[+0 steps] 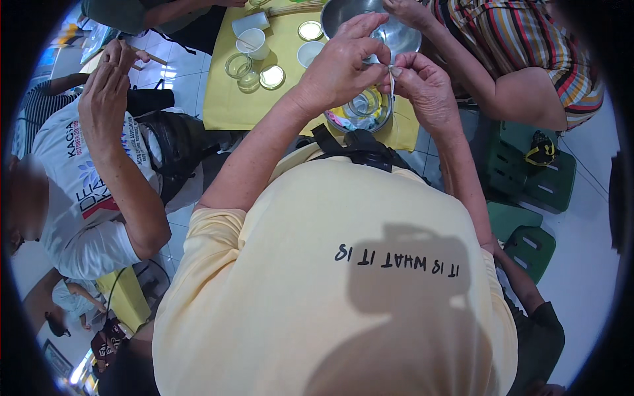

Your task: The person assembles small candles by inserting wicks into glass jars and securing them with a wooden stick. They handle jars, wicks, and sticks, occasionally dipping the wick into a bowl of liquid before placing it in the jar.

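Observation:
My left hand [343,66] and my right hand [428,91] meet in front of me above the table. Between their pinched fingertips is a thin white strip [393,84], its lower end hanging down; whether it is string or something stiffer I cannot tell. Right below them stands a round metal pot [385,123], with a clear glass vessel [363,104] and something multicoloured inside, partly hidden by my hands. Behind my hands sits a large steel bowl [404,41].
A yellow-covered table [228,105] bears glass jars [238,65], gold lids [272,77] and white cups [255,47] to the left. At the right, a person in a striped shirt [515,46] reaches over the bowl. Another person [119,178] raises their hands at the left. Green chairs [551,188] stand right.

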`<move>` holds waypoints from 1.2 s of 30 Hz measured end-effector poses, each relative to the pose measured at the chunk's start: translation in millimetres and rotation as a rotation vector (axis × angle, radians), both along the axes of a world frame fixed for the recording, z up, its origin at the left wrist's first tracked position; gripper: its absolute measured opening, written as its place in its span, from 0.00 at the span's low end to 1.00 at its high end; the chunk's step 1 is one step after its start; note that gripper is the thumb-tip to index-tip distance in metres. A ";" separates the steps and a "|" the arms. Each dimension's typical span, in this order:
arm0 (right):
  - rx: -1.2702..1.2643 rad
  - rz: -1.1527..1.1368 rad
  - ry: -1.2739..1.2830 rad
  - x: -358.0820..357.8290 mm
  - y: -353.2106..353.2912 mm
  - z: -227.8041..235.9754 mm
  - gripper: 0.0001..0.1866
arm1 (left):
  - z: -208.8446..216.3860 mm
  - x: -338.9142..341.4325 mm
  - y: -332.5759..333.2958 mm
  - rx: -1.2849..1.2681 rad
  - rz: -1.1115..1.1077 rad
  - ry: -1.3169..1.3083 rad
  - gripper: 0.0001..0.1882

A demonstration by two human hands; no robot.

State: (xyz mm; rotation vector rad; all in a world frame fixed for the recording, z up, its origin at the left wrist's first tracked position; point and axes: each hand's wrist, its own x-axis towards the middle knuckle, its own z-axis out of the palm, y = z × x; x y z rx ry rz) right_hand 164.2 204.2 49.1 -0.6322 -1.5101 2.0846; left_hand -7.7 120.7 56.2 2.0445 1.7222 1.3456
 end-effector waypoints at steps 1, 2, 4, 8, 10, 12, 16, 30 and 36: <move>-0.071 0.016 0.017 -0.1 -0.6 -0.5 0.06 | -0.2 -1.4 -1.2 -0.003 -0.008 -0.017 0.05; -0.142 0.031 0.035 0.2 -1.6 -0.5 0.06 | -0.1 -2.9 -2.7 -0.015 -0.032 -0.037 0.05; -0.284 0.058 0.086 0.1 -3.6 -4.5 0.07 | -0.1 -5.6 -5.7 -0.038 -0.081 -0.076 0.05; -0.466 0.077 0.178 -0.8 -10.5 -17.9 0.07 | -10.9 -9.1 -5.9 -0.219 -0.202 -0.402 0.06; -0.386 0.071 0.123 -0.9 -9.8 -16.9 0.07 | -8.4 -9.7 -7.3 -0.228 -0.197 -0.400 0.06; -0.186 0.060 -0.009 -0.4 -4.0 -7.7 0.06 | 1.7 -11.4 -8.5 -0.228 -0.185 -0.274 0.06; -0.005 0.109 -0.098 0.1 1.8 10.9 0.07 | 17.3 -14.9 -4.1 -0.162 -0.180 -0.034 0.06; -0.193 -0.091 0.021 4.2 -8.5 5.1 0.10 | 10.6 -13.4 -2.7 -0.097 -0.199 -0.152 0.06; 0.304 -0.093 -0.158 4.0 -7.0 12.9 0.12 | 19.9 -12.0 -0.4 -0.059 -0.200 -0.107 0.08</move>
